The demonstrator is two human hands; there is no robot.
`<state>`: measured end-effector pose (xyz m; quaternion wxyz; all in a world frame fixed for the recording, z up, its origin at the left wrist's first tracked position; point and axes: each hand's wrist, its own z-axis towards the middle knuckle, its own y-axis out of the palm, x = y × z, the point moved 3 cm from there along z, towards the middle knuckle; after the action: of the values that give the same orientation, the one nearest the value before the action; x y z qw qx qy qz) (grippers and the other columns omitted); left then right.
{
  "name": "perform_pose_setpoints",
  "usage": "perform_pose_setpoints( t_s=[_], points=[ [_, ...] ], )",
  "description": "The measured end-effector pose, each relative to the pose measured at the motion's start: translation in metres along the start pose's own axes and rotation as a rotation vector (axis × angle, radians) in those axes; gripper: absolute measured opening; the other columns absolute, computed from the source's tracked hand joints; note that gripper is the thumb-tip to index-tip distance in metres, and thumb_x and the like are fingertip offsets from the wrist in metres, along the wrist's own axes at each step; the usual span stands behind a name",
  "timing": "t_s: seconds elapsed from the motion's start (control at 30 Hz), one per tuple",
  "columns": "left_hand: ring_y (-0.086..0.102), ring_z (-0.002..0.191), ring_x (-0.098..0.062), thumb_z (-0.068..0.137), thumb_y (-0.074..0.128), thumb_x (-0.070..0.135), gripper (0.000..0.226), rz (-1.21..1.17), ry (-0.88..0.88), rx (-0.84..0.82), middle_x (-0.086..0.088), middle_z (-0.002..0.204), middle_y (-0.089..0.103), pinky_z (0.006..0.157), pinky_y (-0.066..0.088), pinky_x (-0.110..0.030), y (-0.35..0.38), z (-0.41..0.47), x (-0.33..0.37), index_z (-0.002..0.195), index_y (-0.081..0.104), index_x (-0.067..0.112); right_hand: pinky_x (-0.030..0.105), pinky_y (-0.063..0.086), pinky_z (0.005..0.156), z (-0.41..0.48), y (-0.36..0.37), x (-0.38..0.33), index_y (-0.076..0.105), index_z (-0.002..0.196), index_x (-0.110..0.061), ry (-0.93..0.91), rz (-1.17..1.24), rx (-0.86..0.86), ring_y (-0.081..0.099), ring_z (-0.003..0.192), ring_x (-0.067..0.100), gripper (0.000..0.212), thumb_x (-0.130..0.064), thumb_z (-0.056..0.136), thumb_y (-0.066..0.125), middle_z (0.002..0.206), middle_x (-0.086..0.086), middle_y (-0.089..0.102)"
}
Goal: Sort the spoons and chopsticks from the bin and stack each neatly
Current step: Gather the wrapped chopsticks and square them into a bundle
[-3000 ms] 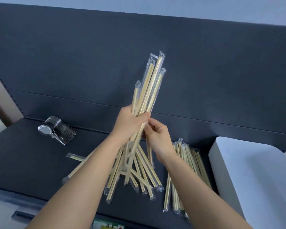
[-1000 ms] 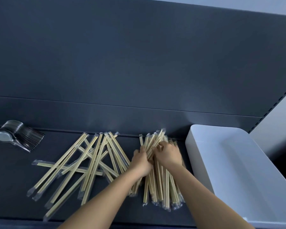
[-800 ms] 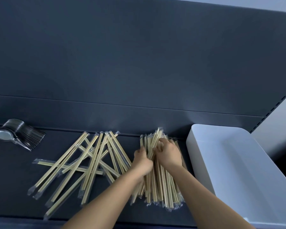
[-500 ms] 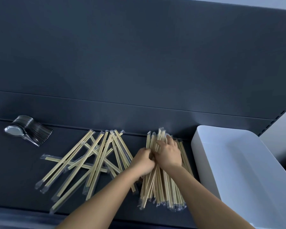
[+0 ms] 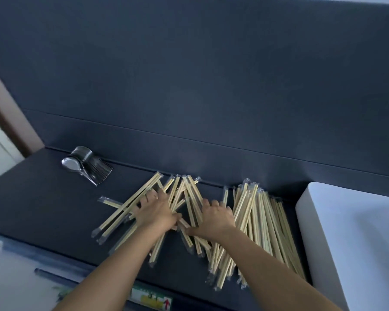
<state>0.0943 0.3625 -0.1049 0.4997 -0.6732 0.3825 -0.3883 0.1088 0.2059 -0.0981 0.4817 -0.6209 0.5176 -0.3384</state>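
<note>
Wrapped wooden chopsticks lie on a dark shelf in two groups. A loose, crossed scatter of chopsticks (image 5: 126,212) is at the centre-left; my left hand (image 5: 157,212) rests flat on it with fingers spread. My right hand (image 5: 216,218) lies over the scatter's right side, fingers reaching forward, thumb low. To its right lies the aligned pile of chopsticks (image 5: 263,223), touching neither hand. A nested stack of metal spoons (image 5: 85,163) sits at the back left. The white bin (image 5: 350,239) stands at the right.
The shelf's dark back wall (image 5: 189,86) rises right behind the chopsticks. A label strip (image 5: 151,300) runs along the shelf's front edge. A pale surface (image 5: 9,277) lies below at the lower left.
Both hands have left the aligned pile on the right and moved left onto the loose scatter. The pile stays lying by the bin. The view has swung left and down.
</note>
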Motion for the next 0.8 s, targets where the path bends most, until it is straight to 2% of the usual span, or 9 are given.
perform_pose_setpoints(
  t_s=[0.07, 0.17, 0.23, 0.37, 0.5, 0.57, 0.63, 0.7, 0.8],
  points=[
    [0.034, 0.136, -0.030, 0.078, 0.064, 0.063, 0.094, -0.054, -0.011, 0.001, -0.011, 0.150, 0.033, 0.104, 0.034, -0.048, 0.004, 0.004, -0.009, 0.150, 0.021, 0.019, 0.040, 0.036, 0.107, 0.005, 0.001, -0.007, 0.038, 0.136, -0.012, 0.017, 0.053, 0.021, 0.043, 0.128, 0.030, 0.082, -0.059, 0.075, 0.066, 0.136, 0.012, 0.045],
    [0.045, 0.125, -0.027, 0.087, 0.066, 0.036, 0.061, -0.038, 0.037, 0.079, -0.008, 0.135, 0.048, 0.099, 0.041, -0.043, 0.003, 0.007, -0.013, 0.138, 0.039, 0.016, 0.036, 0.046, 0.093, 0.009, 0.002, -0.014, 0.045, 0.124, -0.012, 0.069, 0.155, 0.002, 0.053, 0.118, 0.029, 0.056, -0.035, 0.079, 0.068, 0.126, 0.010, 0.054],
    [0.049, 0.120, -0.025, 0.088, 0.063, 0.024, 0.043, -0.013, 0.073, 0.105, -0.007, 0.129, 0.052, 0.095, 0.044, -0.038, 0.000, 0.007, -0.014, 0.128, 0.049, 0.014, 0.033, 0.048, 0.082, 0.010, 0.003, -0.017, 0.048, 0.118, -0.012, 0.113, 0.189, -0.022, 0.059, 0.110, 0.027, 0.048, -0.034, 0.080, 0.067, 0.118, 0.007, 0.060],
    [0.053, 0.113, -0.020, 0.090, 0.059, 0.022, 0.031, 0.015, 0.144, 0.177, -0.004, 0.123, 0.058, 0.090, 0.045, -0.031, -0.007, 0.010, -0.014, 0.119, 0.058, 0.014, 0.028, 0.048, 0.069, 0.015, 0.003, -0.020, 0.059, 0.109, -0.014, 0.155, 0.185, -0.063, 0.063, 0.098, 0.023, 0.036, -0.033, 0.080, 0.066, 0.108, 0.003, 0.065],
    [0.057, 0.109, -0.021, 0.093, 0.054, 0.019, 0.034, -0.035, 0.192, 0.218, -0.006, 0.126, 0.053, 0.086, 0.048, -0.032, -0.014, 0.013, -0.011, 0.127, 0.052, 0.013, 0.027, 0.048, 0.067, 0.015, 0.002, -0.016, 0.061, 0.108, -0.013, 0.182, 0.228, -0.054, 0.063, 0.094, 0.022, 0.032, -0.033, 0.083, 0.060, 0.105, 0.003, 0.065],
    [0.062, 0.095, -0.023, 0.093, 0.053, 0.011, 0.033, -0.110, 0.174, 0.219, -0.008, 0.126, 0.050, 0.070, 0.050, -0.030, -0.020, 0.015, -0.010, 0.126, 0.049, 0.013, 0.027, 0.045, 0.065, 0.014, 0.000, -0.014, 0.059, 0.107, -0.012, 0.186, 0.283, -0.006, 0.061, 0.089, 0.022, 0.030, -0.034, 0.086, 0.057, 0.102, 0.003, 0.063],
    [0.062, 0.077, -0.021, 0.093, 0.053, 0.005, 0.033, -0.151, 0.158, 0.240, -0.008, 0.124, 0.047, 0.052, 0.042, -0.026, -0.025, 0.017, -0.007, 0.124, 0.047, 0.013, 0.029, 0.045, 0.067, 0.015, -0.004, -0.010, 0.054, 0.109, -0.011, 0.188, 0.409, 0.065, 0.060, 0.090, 0.025, 0.028, -0.030, 0.088, 0.055, 0.102, 0.005, 0.062],
    [0.058, 0.074, -0.018, 0.092, 0.053, 0.004, 0.035, -0.195, 0.171, 0.275, -0.007, 0.122, 0.048, 0.051, 0.037, -0.025, -0.032, 0.018, -0.004, 0.125, 0.046, 0.014, 0.032, 0.047, 0.072, 0.019, -0.009, -0.006, 0.049, 0.110, -0.010, 0.188, 0.570, 0.125, 0.061, 0.091, 0.028, 0.025, -0.025, 0.089, 0.052, 0.103, 0.008, 0.062],
    [0.054, 0.075, -0.016, 0.093, 0.054, 0.007, 0.028, -0.263, 0.185, 0.294, -0.003, 0.107, 0.056, 0.056, 0.040, -0.027, -0.044, 0.019, 0.001, 0.119, 0.046, 0.015, 0.032, 0.046, 0.072, 0.023, -0.016, -0.004, 0.050, 0.103, -0.012, 0.174, 0.726, 0.180, 0.059, 0.087, 0.027, 0.017, -0.023, 0.090, 0.050, 0.096, 0.005, 0.060]
  ],
)
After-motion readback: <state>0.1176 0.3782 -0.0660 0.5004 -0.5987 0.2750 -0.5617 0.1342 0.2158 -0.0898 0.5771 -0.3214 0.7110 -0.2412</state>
